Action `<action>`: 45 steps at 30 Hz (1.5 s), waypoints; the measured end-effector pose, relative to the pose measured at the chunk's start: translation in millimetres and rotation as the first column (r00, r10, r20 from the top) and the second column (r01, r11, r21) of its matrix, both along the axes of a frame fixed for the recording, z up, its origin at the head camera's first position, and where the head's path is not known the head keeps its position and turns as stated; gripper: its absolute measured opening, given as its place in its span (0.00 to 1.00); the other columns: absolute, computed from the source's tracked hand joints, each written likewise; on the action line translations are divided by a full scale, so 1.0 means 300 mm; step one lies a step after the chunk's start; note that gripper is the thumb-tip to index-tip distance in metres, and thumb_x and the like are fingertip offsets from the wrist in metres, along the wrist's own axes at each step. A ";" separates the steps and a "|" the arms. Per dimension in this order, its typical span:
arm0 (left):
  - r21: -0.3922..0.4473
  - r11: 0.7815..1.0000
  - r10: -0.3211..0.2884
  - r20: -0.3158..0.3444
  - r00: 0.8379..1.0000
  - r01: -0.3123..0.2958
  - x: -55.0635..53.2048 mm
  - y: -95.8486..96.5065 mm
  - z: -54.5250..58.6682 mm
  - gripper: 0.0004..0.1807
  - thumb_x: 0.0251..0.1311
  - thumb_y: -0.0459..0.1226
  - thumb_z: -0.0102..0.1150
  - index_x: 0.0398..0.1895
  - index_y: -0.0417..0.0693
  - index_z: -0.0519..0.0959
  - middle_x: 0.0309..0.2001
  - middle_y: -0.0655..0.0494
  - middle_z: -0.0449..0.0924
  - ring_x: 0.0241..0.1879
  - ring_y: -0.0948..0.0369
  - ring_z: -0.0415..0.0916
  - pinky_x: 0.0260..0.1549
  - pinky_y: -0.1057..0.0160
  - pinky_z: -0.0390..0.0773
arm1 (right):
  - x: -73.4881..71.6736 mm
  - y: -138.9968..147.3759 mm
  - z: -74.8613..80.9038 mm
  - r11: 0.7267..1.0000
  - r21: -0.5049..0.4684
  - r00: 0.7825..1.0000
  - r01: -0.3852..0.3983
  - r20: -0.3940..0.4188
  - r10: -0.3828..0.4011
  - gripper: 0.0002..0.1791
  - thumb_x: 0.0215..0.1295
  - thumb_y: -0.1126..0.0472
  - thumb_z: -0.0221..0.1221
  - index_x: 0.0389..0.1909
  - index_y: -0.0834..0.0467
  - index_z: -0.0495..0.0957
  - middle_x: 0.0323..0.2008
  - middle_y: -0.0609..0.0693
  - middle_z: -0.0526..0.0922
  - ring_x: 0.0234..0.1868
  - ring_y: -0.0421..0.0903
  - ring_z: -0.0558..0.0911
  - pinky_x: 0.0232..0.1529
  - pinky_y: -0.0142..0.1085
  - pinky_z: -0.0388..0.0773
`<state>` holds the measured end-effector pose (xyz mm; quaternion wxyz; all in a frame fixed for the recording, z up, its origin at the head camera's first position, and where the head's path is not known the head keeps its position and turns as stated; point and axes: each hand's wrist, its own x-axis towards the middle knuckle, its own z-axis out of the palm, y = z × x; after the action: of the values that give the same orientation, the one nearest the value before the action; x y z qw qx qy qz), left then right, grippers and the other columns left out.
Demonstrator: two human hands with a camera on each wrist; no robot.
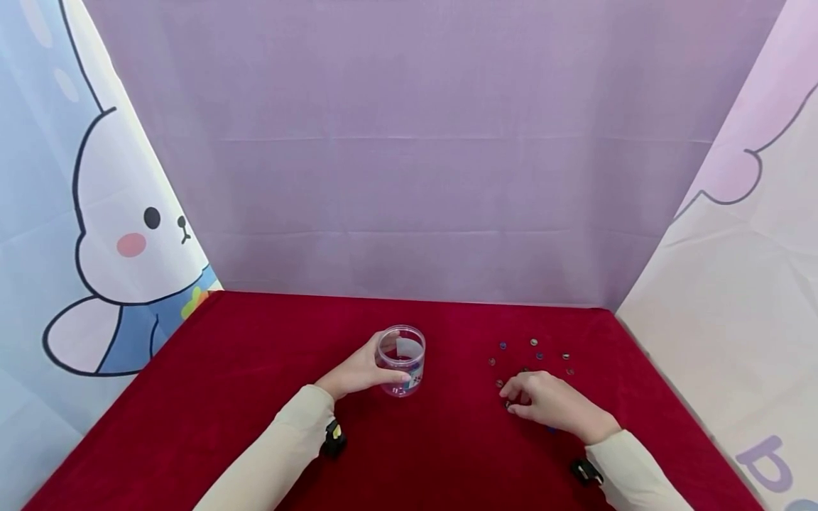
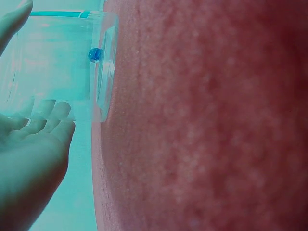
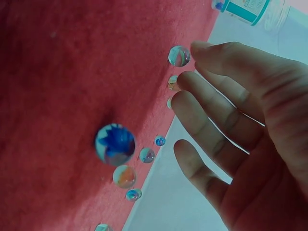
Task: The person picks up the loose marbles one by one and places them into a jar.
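Observation:
My left hand grips a clear plastic jar, fingers and thumb round its side. The jar stands upright and uncapped, with a label on its wall. One blue marble shows near its bottom in the left wrist view. My right hand reaches low over the cloth among scattered glass marbles, its fingers slightly bent and spread apart. In the right wrist view a clear marble with coloured swirls lies right at the tips of that hand. A marble with a blue pattern sits closer to that camera.
Several more marbles, such as a blue one and a pale one, lie beyond the right hand. Red cloth covers the table. A purple curtain hangs behind, with printed cloth panels along both sides.

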<state>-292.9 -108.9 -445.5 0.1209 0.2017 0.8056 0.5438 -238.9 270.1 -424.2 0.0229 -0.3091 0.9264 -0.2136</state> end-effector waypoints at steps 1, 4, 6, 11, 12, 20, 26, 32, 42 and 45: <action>0.000 1.000 -0.002 -0.001 1.000 0.002 0.000 0.000 0.000 0.53 0.52 0.49 0.76 0.76 0.46 0.55 0.67 0.51 0.67 0.67 0.51 0.63 0.60 0.45 0.71 | 0.000 -0.001 0.000 1.000 0.001 1.000 -0.003 0.004 0.003 0.08 0.61 0.64 0.69 0.41 0.54 0.86 0.37 0.40 0.84 0.32 0.31 0.78 0.33 0.31 0.79; -0.004 1.000 0.002 -0.002 1.000 -0.002 0.001 0.000 0.000 0.52 0.52 0.49 0.76 0.75 0.48 0.56 0.66 0.51 0.68 0.67 0.52 0.63 0.60 0.46 0.71 | 0.005 -0.005 0.001 1.000 0.002 1.000 -0.010 0.021 0.010 0.08 0.61 0.64 0.70 0.41 0.55 0.86 0.37 0.41 0.84 0.33 0.32 0.79 0.35 0.31 0.80; -0.005 1.000 0.004 -0.004 1.000 -0.004 0.001 0.000 -0.001 0.51 0.52 0.49 0.76 0.75 0.49 0.57 0.66 0.52 0.68 0.67 0.52 0.63 0.61 0.46 0.71 | 0.009 -0.009 0.002 1.000 0.005 0.999 -0.010 0.030 0.010 0.08 0.61 0.65 0.69 0.41 0.55 0.86 0.37 0.41 0.84 0.34 0.34 0.79 0.35 0.31 0.80; -0.004 1.000 0.004 -0.010 1.000 -0.004 0.001 0.000 0.000 0.52 0.52 0.49 0.76 0.75 0.48 0.56 0.67 0.52 0.67 0.67 0.53 0.62 0.61 0.46 0.70 | 0.013 -0.014 0.001 1.000 0.020 1.000 -0.009 0.017 0.009 0.08 0.60 0.65 0.70 0.41 0.55 0.86 0.37 0.41 0.84 0.36 0.37 0.81 0.36 0.32 0.80; -0.003 1.000 0.002 -0.011 1.000 -0.002 0.001 0.000 -0.001 0.52 0.52 0.49 0.76 0.76 0.48 0.56 0.67 0.52 0.67 0.67 0.53 0.62 0.61 0.46 0.70 | 0.012 -0.015 -0.001 1.000 0.022 1.000 -0.010 0.014 0.009 0.08 0.60 0.65 0.70 0.40 0.55 0.86 0.37 0.41 0.84 0.37 0.38 0.81 0.36 0.32 0.80; 0.002 1.000 0.006 -0.002 1.000 -0.006 0.003 -0.002 -0.008 0.50 0.52 0.49 0.76 0.74 0.52 0.57 0.67 0.51 0.67 0.67 0.52 0.63 0.61 0.45 0.71 | 0.010 -0.013 -0.014 0.999 0.028 1.000 -0.017 -0.014 0.017 0.08 0.59 0.67 0.70 0.38 0.54 0.85 0.36 0.40 0.83 0.36 0.37 0.80 0.36 0.31 0.80; 0.011 1.000 0.001 -0.004 1.000 -0.001 0.000 -0.002 -0.011 0.50 0.52 0.49 0.76 0.74 0.51 0.57 0.67 0.50 0.67 0.67 0.52 0.62 0.61 0.45 0.71 | 0.010 -0.013 -0.014 0.999 0.030 0.999 -0.033 -0.036 0.034 0.09 0.58 0.68 0.70 0.38 0.54 0.85 0.35 0.40 0.83 0.35 0.38 0.80 0.35 0.31 0.80; 0.013 1.000 0.000 0.004 1.000 0.000 -0.001 -0.003 -0.009 0.50 0.52 0.49 0.77 0.74 0.52 0.57 0.67 0.51 0.67 0.68 0.52 0.62 0.61 0.45 0.70 | 0.012 -0.011 -0.012 0.999 0.034 0.999 -0.030 -0.032 0.031 0.08 0.59 0.68 0.70 0.38 0.54 0.85 0.35 0.40 0.83 0.36 0.38 0.80 0.35 0.31 0.80; 0.008 1.000 0.005 0.003 1.000 -0.005 0.001 -0.002 -0.003 0.49 0.52 0.48 0.76 0.74 0.52 0.58 0.67 0.52 0.68 0.67 0.52 0.62 0.61 0.45 0.70 | 0.007 -0.009 -0.001 1.000 0.024 1.000 -0.016 -0.005 0.017 0.08 0.60 0.67 0.69 0.39 0.55 0.85 0.35 0.40 0.83 0.35 0.36 0.80 0.36 0.32 0.81; 0.008 1.000 0.006 0.004 1.000 -0.006 0.002 -0.002 -0.001 0.49 0.53 0.48 0.76 0.74 0.52 0.58 0.67 0.52 0.67 0.67 0.52 0.62 0.61 0.45 0.71 | 0.005 -0.009 0.005 1.000 0.011 1.000 -0.015 0.011 0.015 0.08 0.61 0.67 0.69 0.39 0.55 0.85 0.36 0.40 0.83 0.35 0.34 0.79 0.36 0.32 0.81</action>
<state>-292.2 -109.4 -446.0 0.1200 0.1988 0.8039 0.5476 -237.5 267.3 -422.8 0.0315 -0.3149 0.9250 -0.2101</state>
